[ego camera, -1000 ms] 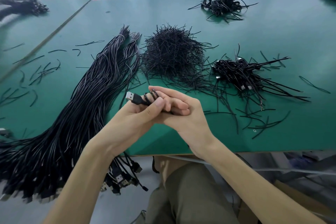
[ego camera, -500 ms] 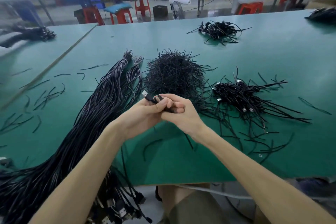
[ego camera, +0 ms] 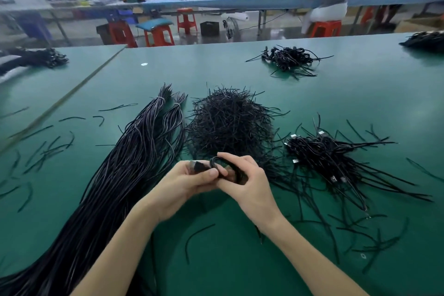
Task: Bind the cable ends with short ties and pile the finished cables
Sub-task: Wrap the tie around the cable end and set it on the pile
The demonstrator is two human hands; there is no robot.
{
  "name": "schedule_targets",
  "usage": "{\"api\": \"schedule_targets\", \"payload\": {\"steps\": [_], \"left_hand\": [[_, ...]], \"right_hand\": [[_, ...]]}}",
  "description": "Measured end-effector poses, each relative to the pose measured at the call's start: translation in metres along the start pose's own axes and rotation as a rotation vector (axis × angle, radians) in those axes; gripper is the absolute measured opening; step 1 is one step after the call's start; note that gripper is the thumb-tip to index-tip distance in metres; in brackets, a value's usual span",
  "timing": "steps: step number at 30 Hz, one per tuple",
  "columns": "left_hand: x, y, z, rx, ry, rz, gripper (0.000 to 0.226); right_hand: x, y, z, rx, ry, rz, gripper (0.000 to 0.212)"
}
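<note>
Stray ties (ego camera: 43, 154): short black pieces scattered at the far left of the green table (ego camera: 240, 259).
Long cables (ego camera: 115, 187): a thick black bundle lying diagonally just left of my left arm, wrapped near the far tips in 2 bunches.
Left hand (ego camera: 185, 182): fingers curled round the coiled cable (ego camera: 217, 163), thumb pressing on it.
Coiled cable: held between my 2 hands, above the table; its plug end is blurred.
Right hand (ego camera: 249, 182): fingers curled over the coil's right side.
Tie heap (ego camera: 228, 125): a dense mound just beyond my hands.
Finished pile (ego camera: 336, 161): bound cables, right of the heap.
</note>
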State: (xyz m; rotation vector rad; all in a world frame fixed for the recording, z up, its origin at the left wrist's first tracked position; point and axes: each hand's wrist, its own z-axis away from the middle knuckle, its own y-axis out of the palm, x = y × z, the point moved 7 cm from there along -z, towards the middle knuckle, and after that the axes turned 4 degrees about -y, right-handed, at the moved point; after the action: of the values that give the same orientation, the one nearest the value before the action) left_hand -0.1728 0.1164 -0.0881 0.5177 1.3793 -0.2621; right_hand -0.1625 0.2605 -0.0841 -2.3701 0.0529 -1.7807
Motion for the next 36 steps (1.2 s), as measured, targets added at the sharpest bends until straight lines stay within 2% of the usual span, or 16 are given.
{"api": "schedule_targets", "payload": {"steps": [7,10,15,16,19,20,22,24,27,33,36], "left_hand": [[0.002,-0.009,0.002,-0.097,0.015,-0.125,0.016],[-0.001,-0.015,0.002,-0.135,0.021,-0.127,0.014],[-0.002,-0.018,0.003,-0.199,0.02,-0.103,0.018],[-0.002,-0.018,0.004,-0.205,0.019,-0.102,0.019],[-0.001,-0.019,0.006,-0.242,0.025,-0.123,0.021],[0.0,-0.021,0.006,-0.271,0.018,-0.124,0.027],[0.002,-0.025,0.007,-0.329,-0.002,-0.11,0.043],[0.001,-0.025,0.009,-0.339,0.008,-0.113,0.049],[-0.002,-0.019,0.011,-0.301,0.031,-0.184,0.041],[-0.008,-0.01,0.01,-0.317,0.098,-0.234,0.03],[-0.006,-0.012,0.01,-0.318,0.097,-0.234,0.022]], "right_hand": [[-0.004,0.004,0.002,0.005,-0.023,0.158,0.052],[-0.005,0.008,0.001,0.022,0.001,0.144,0.052],[-0.008,0.011,0.001,0.058,0.074,0.126,0.07],[-0.007,0.012,0.002,0.067,0.07,0.135,0.066],[-0.009,0.013,0.002,0.085,0.084,0.055,0.032],[-0.011,0.012,0.002,0.087,0.095,0.03,0.03],[-0.008,0.012,0.003,0.099,0.08,0.061,0.031],[-0.001,0.014,0.006,0.128,0.023,0.106,0.03],[0.002,0.017,0.006,0.162,0.005,0.16,0.03],[0.003,0.033,0.012,0.26,-0.066,0.405,0.043],[0.003,0.035,0.014,0.259,-0.105,0.482,0.037]]}}
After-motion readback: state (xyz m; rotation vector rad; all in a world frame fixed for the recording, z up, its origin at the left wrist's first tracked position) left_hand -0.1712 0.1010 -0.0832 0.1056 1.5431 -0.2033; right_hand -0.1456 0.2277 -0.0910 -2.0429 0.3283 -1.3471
